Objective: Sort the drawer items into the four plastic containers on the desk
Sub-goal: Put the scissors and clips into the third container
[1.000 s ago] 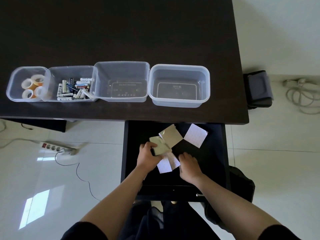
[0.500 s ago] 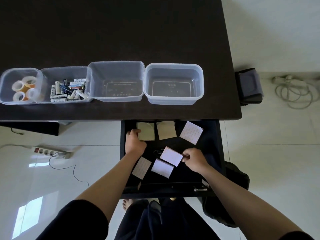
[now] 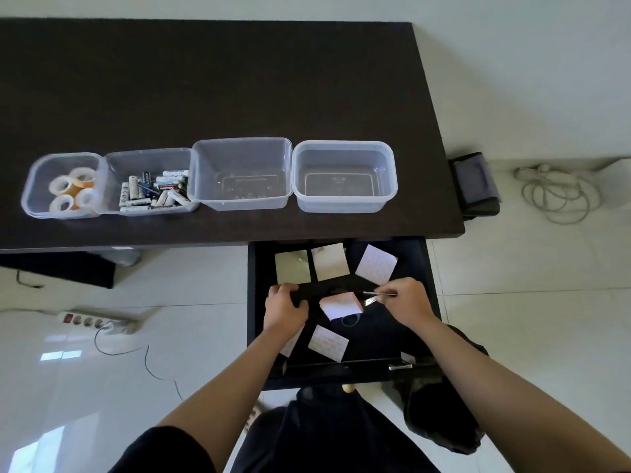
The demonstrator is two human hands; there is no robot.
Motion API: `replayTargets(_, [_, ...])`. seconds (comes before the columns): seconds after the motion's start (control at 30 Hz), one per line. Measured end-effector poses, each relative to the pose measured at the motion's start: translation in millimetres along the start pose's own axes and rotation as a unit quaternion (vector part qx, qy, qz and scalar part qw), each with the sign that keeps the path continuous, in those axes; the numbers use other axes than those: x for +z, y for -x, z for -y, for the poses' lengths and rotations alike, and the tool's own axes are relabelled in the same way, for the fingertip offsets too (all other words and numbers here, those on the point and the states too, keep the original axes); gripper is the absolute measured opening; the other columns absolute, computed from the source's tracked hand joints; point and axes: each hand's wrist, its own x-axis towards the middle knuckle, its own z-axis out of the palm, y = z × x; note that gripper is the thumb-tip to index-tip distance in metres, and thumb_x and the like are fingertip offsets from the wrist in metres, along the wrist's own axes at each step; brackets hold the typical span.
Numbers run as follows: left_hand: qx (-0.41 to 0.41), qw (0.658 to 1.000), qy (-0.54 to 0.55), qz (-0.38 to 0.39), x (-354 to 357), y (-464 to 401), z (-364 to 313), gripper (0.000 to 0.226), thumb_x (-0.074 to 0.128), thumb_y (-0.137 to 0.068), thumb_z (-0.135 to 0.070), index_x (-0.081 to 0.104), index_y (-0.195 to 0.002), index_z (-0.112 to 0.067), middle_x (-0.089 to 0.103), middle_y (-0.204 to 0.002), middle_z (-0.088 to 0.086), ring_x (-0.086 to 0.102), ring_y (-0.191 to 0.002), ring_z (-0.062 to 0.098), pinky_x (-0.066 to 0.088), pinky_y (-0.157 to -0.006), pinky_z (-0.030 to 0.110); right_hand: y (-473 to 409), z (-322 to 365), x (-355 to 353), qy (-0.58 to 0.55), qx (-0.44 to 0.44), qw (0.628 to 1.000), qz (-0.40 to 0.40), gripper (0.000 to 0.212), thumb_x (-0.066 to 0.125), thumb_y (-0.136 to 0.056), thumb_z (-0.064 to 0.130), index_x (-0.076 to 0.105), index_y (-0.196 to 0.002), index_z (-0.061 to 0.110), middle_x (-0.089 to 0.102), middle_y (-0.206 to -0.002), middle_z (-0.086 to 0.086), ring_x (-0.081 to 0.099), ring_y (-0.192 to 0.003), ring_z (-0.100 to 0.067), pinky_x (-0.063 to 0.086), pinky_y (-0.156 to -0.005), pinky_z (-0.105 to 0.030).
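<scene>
Four clear containers stand in a row on the dark desk (image 3: 218,80): one with tape rolls (image 3: 63,186), one with batteries (image 3: 150,187), and two empty ones (image 3: 240,148) (image 3: 345,146). Below, the black drawer (image 3: 415,268) is open. A greenish pad (image 3: 292,266), a beige pad (image 3: 329,262) and a white pad (image 3: 376,264) lie at its back. A pink-edged pad (image 3: 340,304) sits mid-drawer, a white pad (image 3: 328,343) nearer me. My right hand (image 3: 406,302) pinches a small metal clip (image 3: 372,297) beside the pink-edged pad. My left hand (image 3: 285,308) is curled on the drawer floor; its contents are hidden.
A power strip (image 3: 94,320) and its cord lie on the tiled floor to the left. A dark pouch (image 3: 476,186) sits by the desk's right end, with a coiled white cable (image 3: 556,196) beyond it. A black bag (image 3: 440,414) rests beside the drawer front.
My left hand let go of the pads at the drawer's back and drew toward the middle. My right hand left the pink-edged pad and now pinches a metal clip.
</scene>
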Motion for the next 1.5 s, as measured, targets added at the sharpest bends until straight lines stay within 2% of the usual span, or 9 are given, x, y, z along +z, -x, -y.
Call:
replayTargets(0.23, [0.072, 0.997, 0.015, 0.016, -14, 9, -26, 0.045, 0.061, -0.088, -0.024, 0.048, -0.131, -0.016, 0.047, -0.137, 0.003, 0.044, -0.128, 0.019, 0.036, -0.096, 0.021, 4, 18, -17, -0.017, -0.004, 0.998, -0.061, 0.012, 0.076, -0.076, 0.006, 0.077, -0.087, 0.007, 0.076, -0.089, -0.007, 0.068, -0.084, -0.015, 0.048, -0.074, -0.02])
replayTargets(0.4, [0.168, 0.984, 0.005, 0.066, -15, 6, -52, 0.059, 0.071, -0.081, -0.03, 0.046, -0.134, -0.024, 0.048, -0.139, -0.004, 0.039, -0.133, 0.014, 0.032, -0.107, 0.027, 0, 31, -23, -0.079, 0.012, 0.996, -0.032, 0.013, 0.077, -0.073, 0.004, 0.077, -0.086, 0.007, 0.075, -0.087, -0.007, 0.067, -0.081, -0.012, 0.05, -0.076, -0.022])
replayTargets(0.57, [0.227, 0.943, -0.201, 0.139, -15, -4, -67, 0.078, 0.078, -0.064, -0.05, 0.047, -0.133, -0.028, 0.056, -0.133, -0.006, 0.048, -0.123, 0.018, 0.033, -0.109, 0.043, -4, 47, -24, -0.197, 0.029, 0.976, 0.085, 0.017, 0.072, -0.075, -0.006, 0.074, -0.092, -0.001, 0.073, -0.083, -0.016, 0.07, -0.07, -0.019, 0.057, -0.073, -0.024])
replayTargets(0.7, [0.193, 0.935, -0.246, 0.165, -15, -6, -58, 0.05, 0.076, -0.067, -0.038, 0.057, -0.11, -0.022, 0.065, -0.102, -0.002, 0.059, -0.091, 0.019, 0.049, -0.08, 0.033, -9, 51, -12, -0.266, 0.057, 0.954, 0.122, 0.019, 0.07, -0.077, -0.009, 0.071, -0.096, -0.007, 0.071, -0.079, -0.013, 0.07, -0.063, -0.012, 0.056, -0.064, -0.017])
replayTargets(0.8, [0.157, 0.947, -0.24, 0.146, -19, -5, -47, 0.028, 0.066, -0.069, -0.027, 0.061, -0.096, -0.021, 0.062, -0.084, -0.005, 0.058, -0.075, 0.018, 0.047, -0.061, 0.026, -13, 51, 7, -0.287, 0.074, 0.941, 0.161, 0.019, 0.071, -0.078, -0.006, 0.07, -0.097, -0.004, 0.071, -0.082, -0.014, 0.07, -0.065, -0.013, 0.055, -0.064, -0.018])
replayTargets(1.03, [0.08, 0.962, -0.234, 0.119, -33, -10, -11, 0.02, 0.062, -0.073, -0.027, 0.068, -0.091, -0.02, 0.068, -0.085, 0.0, 0.063, -0.079, 0.02, 0.053, -0.066, 0.029, -26, 21, 49, -0.1, 0.085, 0.981, 0.143, 0.041, 0.074, -0.076, 0.003, 0.064, -0.115, 0.006, 0.069, -0.104, -0.013, 0.061, -0.084, -0.014, 0.047, -0.07, -0.015])
replayTargets(1.13, [0.043, 0.977, -0.184, 0.097, -35, -11, -3, 0.014, 0.062, -0.074, -0.026, 0.068, -0.086, -0.023, 0.067, -0.081, -0.001, 0.063, -0.076, 0.019, 0.049, -0.062, 0.027, -33, 7, 67, 0.006, 0.078, 0.991, 0.109, 0.04, 0.071, -0.08, 0.013, 0.063, -0.119, 0.016, 0.056, -0.122, -0.005, 0.059, -0.106, -0.021, 0.049, -0.087, -0.028])
replayTargets(1.37, [0.014, 0.988, -0.124, 0.087, -33, -11, -1, 0.009, 0.062, -0.08, -0.024, 0.068, -0.083, -0.019, 0.067, -0.078, 0.001, 0.063, -0.072, 0.017, 0.047, -0.059, 0.027, -35, 0, 81, 0.173, -0.02, 0.982, 0.075, 0.012, 0.057, -0.087, 0.018, 0.066, -0.094, 0.015, 0.052, -0.111, -0.004, 0.049, -0.108, -0.025, 0.043, -0.089, -0.035])
replayTargets(1.5, [0.012, 0.991, -0.106, 0.076, -31, -10, -4, 0.008, 0.062, -0.082, -0.024, 0.067, -0.087, -0.02, 0.066, -0.078, 0.001, 0.062, -0.071, 0.018, 0.047, -0.059, 0.027, -38, -3, 70, 0.093, 0.008, 0.989, 0.111, 0.005, 0.059, -0.088, 0.018, 0.06, -0.093, 0.018, 0.061, -0.098, 0.001, 0.058, -0.097, -0.02, 0.048, -0.083, -0.033])
